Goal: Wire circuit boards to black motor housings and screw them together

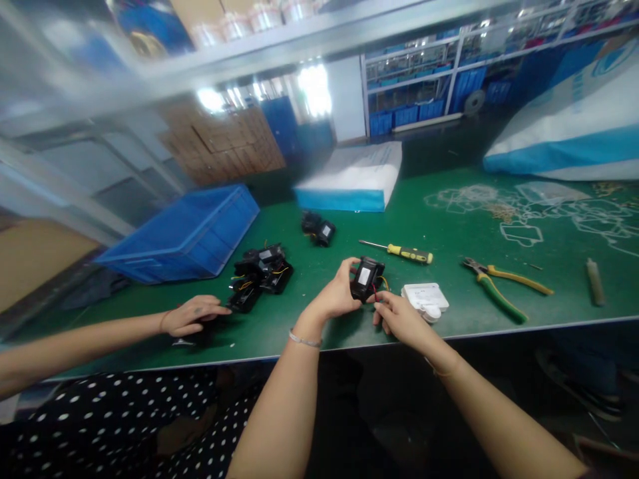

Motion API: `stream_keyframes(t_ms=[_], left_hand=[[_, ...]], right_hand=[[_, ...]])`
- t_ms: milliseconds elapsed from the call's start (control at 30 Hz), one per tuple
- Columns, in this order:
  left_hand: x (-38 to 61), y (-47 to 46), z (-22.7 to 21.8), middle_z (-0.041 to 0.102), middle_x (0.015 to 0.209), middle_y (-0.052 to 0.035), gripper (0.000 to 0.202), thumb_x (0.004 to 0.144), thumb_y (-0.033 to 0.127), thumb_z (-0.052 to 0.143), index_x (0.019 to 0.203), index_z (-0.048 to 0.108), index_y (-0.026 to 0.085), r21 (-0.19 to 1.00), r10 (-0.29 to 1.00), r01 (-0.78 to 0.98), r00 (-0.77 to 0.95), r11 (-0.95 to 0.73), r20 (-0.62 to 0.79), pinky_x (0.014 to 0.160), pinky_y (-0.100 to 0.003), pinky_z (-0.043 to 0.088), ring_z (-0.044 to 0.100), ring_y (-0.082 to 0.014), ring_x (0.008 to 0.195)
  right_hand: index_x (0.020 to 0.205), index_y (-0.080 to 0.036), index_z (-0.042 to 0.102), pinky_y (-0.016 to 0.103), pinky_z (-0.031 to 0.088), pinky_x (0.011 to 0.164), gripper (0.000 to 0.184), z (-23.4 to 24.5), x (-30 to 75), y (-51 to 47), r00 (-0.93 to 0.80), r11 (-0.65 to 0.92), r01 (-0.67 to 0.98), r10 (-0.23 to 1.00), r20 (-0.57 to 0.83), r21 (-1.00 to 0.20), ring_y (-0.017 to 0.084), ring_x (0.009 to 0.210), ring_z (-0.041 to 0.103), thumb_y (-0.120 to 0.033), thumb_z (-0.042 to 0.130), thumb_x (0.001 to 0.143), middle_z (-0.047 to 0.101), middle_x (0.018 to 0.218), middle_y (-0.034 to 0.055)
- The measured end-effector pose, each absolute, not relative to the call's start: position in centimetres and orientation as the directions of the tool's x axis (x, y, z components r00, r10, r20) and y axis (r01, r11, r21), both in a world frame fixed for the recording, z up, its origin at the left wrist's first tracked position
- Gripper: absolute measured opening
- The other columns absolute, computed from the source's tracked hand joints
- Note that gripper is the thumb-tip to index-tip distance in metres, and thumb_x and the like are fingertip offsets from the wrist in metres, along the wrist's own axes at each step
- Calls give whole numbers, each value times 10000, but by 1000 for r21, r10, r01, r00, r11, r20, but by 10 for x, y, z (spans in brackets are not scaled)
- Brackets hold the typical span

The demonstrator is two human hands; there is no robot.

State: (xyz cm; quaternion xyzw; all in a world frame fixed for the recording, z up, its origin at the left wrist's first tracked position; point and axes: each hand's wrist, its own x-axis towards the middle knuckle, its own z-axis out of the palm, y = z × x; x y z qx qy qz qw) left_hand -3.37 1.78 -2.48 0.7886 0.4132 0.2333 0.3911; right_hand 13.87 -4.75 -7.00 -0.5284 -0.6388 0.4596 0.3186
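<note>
My left hand (pixel 335 297) grips a small black box-shaped part (pixel 366 279) with a white label, held just above the green table (pixel 449 219) near its front edge. My right hand (pixel 397 317) pinches the red and yellow wires at the part's lower right side. A white plastic piece (pixel 425 299) lies on the table just right of my hands. A pile of similar black parts with wires (pixel 259 274) sits to the left.
A co-worker's hand (pixel 192 315) rests on the table at left, by the pile, above a polka-dot garment. A blue crate (pixel 187 233), a yellow-handled screwdriver (pixel 402 251), yellow-green pliers (pixel 499 287), another black part (pixel 318 228) and white-blue sacks (pixel 352 178) lie around.
</note>
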Motion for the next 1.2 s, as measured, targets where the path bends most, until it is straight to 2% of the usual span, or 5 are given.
stream_keyframes(t_ms=[133, 333, 500, 733, 1200], left_hand=[[-37, 17, -20, 259, 1475, -162, 1094, 691, 403, 725, 1465, -43, 302, 956, 851, 278, 521, -98, -64, 954, -404, 435, 509, -268, 1192], [6, 31, -35, 392, 1423, -152, 756, 811, 637, 464, 1434, 266, 257, 902, 988, 416, 143, -118, 63, 973, -376, 423, 559, -242, 1133], [27, 44, -37, 663, 1102, -76, 663, 804, 722, 324, 1206, 580, 261, 766, 960, 618, 279, -176, -4, 937, -370, 431, 597, -241, 1037], [35, 33, -28, 685, 1000, -22, 558, 749, 704, 470, 1157, 588, 343, 591, 914, 724, 401, -355, 58, 836, -342, 452, 619, -240, 913], [23, 35, -36, 664, 942, -31, 328, 927, 397, 334, 1089, 567, 233, 733, 951, 608, 155, -305, 267, 832, -295, 467, 611, -161, 859]], right_hand=[[1030, -213, 542, 220, 451, 563, 258, -68, 131, -43, -208, 94, 517, 978, -19, -851, 118, 551, 599, -225, 308, 923, 675, 720, -6], [1107, -237, 614, 332, 437, 737, 293, -63, 114, -51, -174, 133, 678, 985, 18, -723, 244, 821, 656, -269, 397, 913, 700, 890, 89], [1165, -277, 586, 312, 440, 755, 310, -60, 115, -55, -265, 223, 763, 964, 21, -606, 231, 876, 663, -270, 374, 939, 700, 1003, 60], [1017, -184, 640, 285, 430, 723, 289, -57, 132, -56, -260, 185, 730, 966, -16, -657, 218, 821, 666, -283, 379, 942, 709, 912, 88], [686, -224, 586, 280, 404, 583, 369, -54, 171, -64, -434, 200, 452, 901, -19, -869, 187, 647, 561, -502, 445, 884, 612, 664, 27]])
